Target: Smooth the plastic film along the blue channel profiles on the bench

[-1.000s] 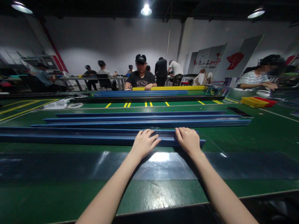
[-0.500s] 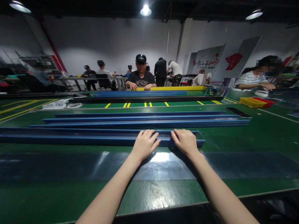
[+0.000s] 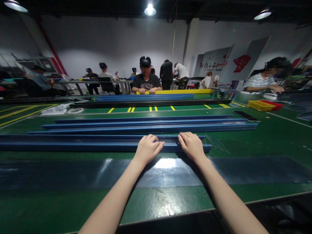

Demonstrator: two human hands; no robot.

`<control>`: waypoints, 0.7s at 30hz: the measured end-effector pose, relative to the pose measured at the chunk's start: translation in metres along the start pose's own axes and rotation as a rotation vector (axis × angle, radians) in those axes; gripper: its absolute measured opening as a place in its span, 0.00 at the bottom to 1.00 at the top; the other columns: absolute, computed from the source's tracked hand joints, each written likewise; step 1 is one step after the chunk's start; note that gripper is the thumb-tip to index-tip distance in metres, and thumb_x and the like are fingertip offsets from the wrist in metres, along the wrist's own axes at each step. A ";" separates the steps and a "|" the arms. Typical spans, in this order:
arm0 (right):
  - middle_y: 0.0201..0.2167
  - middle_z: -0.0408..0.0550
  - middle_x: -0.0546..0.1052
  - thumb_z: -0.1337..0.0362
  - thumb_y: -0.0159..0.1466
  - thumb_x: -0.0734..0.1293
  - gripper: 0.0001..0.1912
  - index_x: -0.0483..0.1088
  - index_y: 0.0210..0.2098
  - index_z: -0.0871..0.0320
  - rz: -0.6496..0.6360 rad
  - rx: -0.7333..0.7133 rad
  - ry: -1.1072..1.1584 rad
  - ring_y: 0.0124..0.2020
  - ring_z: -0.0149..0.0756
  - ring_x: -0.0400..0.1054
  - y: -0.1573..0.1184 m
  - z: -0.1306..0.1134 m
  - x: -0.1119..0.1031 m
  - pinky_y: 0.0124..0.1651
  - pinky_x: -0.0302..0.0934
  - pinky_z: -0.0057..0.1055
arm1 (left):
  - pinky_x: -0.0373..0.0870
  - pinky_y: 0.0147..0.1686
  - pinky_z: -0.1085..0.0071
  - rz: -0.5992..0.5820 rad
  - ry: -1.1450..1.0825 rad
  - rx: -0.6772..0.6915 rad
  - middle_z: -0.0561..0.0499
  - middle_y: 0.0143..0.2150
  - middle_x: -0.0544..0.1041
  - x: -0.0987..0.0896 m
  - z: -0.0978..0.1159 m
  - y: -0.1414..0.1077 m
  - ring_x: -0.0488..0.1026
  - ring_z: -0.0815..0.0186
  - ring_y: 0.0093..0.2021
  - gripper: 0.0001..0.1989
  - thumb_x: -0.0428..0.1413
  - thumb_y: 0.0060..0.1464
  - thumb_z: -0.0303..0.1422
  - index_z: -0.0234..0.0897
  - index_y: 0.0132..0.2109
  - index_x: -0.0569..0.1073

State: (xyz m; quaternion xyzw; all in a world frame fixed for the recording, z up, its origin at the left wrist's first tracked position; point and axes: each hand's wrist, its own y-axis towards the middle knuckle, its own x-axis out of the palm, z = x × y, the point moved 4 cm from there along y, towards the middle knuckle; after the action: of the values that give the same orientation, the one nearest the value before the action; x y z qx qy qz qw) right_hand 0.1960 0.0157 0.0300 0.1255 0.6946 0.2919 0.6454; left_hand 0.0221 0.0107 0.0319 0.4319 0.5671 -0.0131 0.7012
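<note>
A long blue channel lies across the green table, its right end just past my hands. My left hand is closed over the channel, fingers curled across its far edge and thumb on the near side. To the right, near the channel's end, my right hand grips it the same way, fingers bent over the far edge. A short stretch of channel shows between the two hands. Nearer to me, under my forearms, a clear plastic strip lies flat on the table.
Several more blue channels lie beyond my hands. A phone and a yellow tray are at the right. Farther back are a black bar and a yellow channel under a person's hands. Another person sits at the far right.
My left hand has shifted slightly left and its fingers are more curled. The person's hands across the table have come together on the yellow channel. The view has turned slightly.
</note>
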 end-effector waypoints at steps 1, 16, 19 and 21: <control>0.35 0.48 0.75 0.60 0.63 0.50 0.18 0.69 0.31 0.57 0.009 0.032 -0.017 0.37 0.32 0.65 0.000 0.002 0.000 0.38 0.49 0.28 | 0.58 0.32 0.69 0.030 0.039 -0.042 0.50 0.32 0.74 -0.003 -0.003 0.000 0.67 0.66 0.36 0.19 0.42 0.58 0.37 0.37 0.28 0.75; 0.46 0.50 0.71 0.58 0.64 0.49 0.21 0.66 0.44 0.59 -0.106 -0.116 0.027 0.46 0.36 0.60 -0.002 -0.010 0.009 0.45 0.49 0.32 | 0.60 0.40 0.66 -0.009 0.024 0.098 0.46 0.44 0.70 0.002 0.014 -0.003 0.65 0.62 0.44 0.14 0.44 0.56 0.35 0.37 0.46 0.69; 0.46 0.49 0.71 0.58 0.64 0.48 0.21 0.66 0.46 0.59 -0.102 -0.131 0.070 0.46 0.35 0.60 -0.002 -0.013 0.008 0.45 0.50 0.31 | 0.60 0.41 0.66 -0.042 0.007 0.131 0.45 0.45 0.70 0.006 0.016 -0.004 0.64 0.62 0.45 0.15 0.44 0.57 0.36 0.37 0.46 0.68; 0.45 0.48 0.72 0.59 0.64 0.48 0.21 0.66 0.45 0.59 -0.088 -0.099 0.076 0.45 0.34 0.61 -0.002 -0.011 0.006 0.45 0.50 0.30 | 0.60 0.40 0.66 -0.048 0.001 0.128 0.46 0.45 0.70 0.007 0.015 -0.005 0.64 0.62 0.45 0.14 0.44 0.57 0.36 0.37 0.45 0.69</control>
State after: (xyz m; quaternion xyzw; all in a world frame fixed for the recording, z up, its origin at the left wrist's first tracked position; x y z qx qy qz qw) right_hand 0.1844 0.0151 0.0240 0.0517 0.7081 0.3017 0.6364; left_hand 0.0342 0.0013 0.0236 0.4624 0.5754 -0.0660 0.6714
